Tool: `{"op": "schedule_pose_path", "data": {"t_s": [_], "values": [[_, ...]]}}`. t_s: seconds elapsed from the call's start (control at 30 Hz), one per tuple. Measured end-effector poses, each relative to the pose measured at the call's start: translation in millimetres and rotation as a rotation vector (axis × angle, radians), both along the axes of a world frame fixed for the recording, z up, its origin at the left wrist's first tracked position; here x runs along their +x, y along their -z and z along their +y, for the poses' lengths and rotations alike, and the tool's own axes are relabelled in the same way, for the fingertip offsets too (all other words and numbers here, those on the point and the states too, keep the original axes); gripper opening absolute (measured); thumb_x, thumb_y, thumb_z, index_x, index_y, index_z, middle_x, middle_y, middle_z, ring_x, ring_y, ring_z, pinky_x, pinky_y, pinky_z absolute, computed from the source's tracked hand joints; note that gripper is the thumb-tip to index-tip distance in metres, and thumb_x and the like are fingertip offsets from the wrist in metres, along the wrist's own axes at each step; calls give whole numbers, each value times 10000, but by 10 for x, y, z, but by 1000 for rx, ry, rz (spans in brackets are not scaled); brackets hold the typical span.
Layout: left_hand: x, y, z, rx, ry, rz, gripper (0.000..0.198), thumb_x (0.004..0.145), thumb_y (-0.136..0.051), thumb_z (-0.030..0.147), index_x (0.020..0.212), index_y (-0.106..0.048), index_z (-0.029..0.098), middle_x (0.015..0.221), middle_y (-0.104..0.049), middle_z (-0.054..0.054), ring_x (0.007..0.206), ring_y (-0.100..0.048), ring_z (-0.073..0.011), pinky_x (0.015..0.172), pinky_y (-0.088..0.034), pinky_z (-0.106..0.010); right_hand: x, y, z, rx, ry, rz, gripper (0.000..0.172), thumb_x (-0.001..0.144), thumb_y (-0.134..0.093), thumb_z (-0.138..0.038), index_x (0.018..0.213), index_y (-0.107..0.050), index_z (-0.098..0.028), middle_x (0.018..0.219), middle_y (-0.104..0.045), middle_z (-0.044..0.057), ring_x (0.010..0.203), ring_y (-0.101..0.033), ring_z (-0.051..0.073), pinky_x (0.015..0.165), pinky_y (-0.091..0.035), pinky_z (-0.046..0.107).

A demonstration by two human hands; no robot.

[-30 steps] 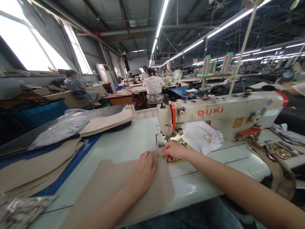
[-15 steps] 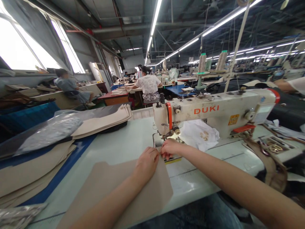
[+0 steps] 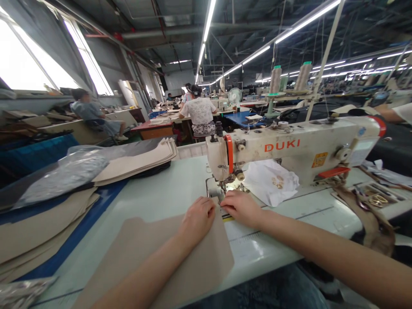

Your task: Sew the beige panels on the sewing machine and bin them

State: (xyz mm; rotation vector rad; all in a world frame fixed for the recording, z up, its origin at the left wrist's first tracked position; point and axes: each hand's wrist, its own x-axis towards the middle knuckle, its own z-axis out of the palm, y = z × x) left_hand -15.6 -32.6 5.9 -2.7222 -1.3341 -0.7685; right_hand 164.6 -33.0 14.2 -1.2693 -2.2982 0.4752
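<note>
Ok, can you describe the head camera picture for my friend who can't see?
A person's left hand rests on a beige panel, the right hand close to its far corner, at a white sewing machine marked DUKI. Stacked beige pieces lie to the left; small gold-coloured pieces sit on a crumpled white sheet.
</note>
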Motion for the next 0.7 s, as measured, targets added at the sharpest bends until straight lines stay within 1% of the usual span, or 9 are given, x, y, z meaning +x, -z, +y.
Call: {"op": "schedule_pose_path", "data": {"t_s": [0.1, 0.17, 0.3, 0.4, 0.5, 0.6, 0.7], "values": [[-1, 1, -11, 8, 0, -9, 205, 788, -448, 44, 677, -548, 184, 758, -627, -34, 766, -561, -183, 722, -473, -302, 31, 41, -35, 192, -107, -130, 179, 875, -520, -189, 897, -697, -202, 885, -630, 54, 878, -540, 198, 777, -406, 287], [1, -6, -17, 12, -4, -9, 207, 794, -445, 54, 675, -549, 187, 753, -625, -33, 761, -556, -182, 715, -473, -302, 25, 58, -35, 299, -141, -198, 191, 892, -502, -191, 883, -692, -188, 828, -615, 53, 833, -528, 196, 732, -409, 281], [-1, -31, -19, -9, 9, 10, 195, 825, -433, 92, 709, -560, 183, 775, -626, -46, 783, -557, -189, 730, -477, -314, 3, 68, -11, 361, -159, -242, 190, 893, -499, -179, 856, -686, -174, 805, -607, 52, 802, -521, 192, 705, -411, 283], [-15, -44, -6, -40, 34, 67, 196, 848, -410, 114, 766, -577, 175, 809, -629, -61, 815, -559, -195, 754, -480, -323, 32, 35, -4, 389, -195, -307, 181, 893, -500, -174, 880, -680, -173, 810, -611, 51, 804, -526, 196, 687, -413, 284], [-27, -48, 6, -62, 44, 102, 196, 853, -406, 124, 797, -586, 177, 836, -631, -65, 835, -556, -198, 767, -483, -329, 125, -31, -42, 428, -301, -393, 178, 900, -494, -162, 919, -670, -177, 820, -615, 48, 816, -529, 195, 694, -415, 285], [-29, -47, 7, -61, 42, 102, 192, 846, -409, 117, 813, -589, 178, 847, -632, -61, 846, -555, -196, 780, -482, -330, 238, -97, -128, 484, -430, -449, 182, 912, -481, -154, 909, -661, -177, 828, -620, 44, 835, -524, 195, 729, -416, 296], [-25, -39, 7, -39, 42, 91, 188, 836, -417, 106, 804, -587, 180, 839, -636, -57, 841, -558, -195, 786, -479, -328, 288, -130, -198, 531, -493, -473, 167, 921, -476, -164, 934, -642, -174, 855, -628, 44, 839, -522, 192, 753, -419, 308]]}}
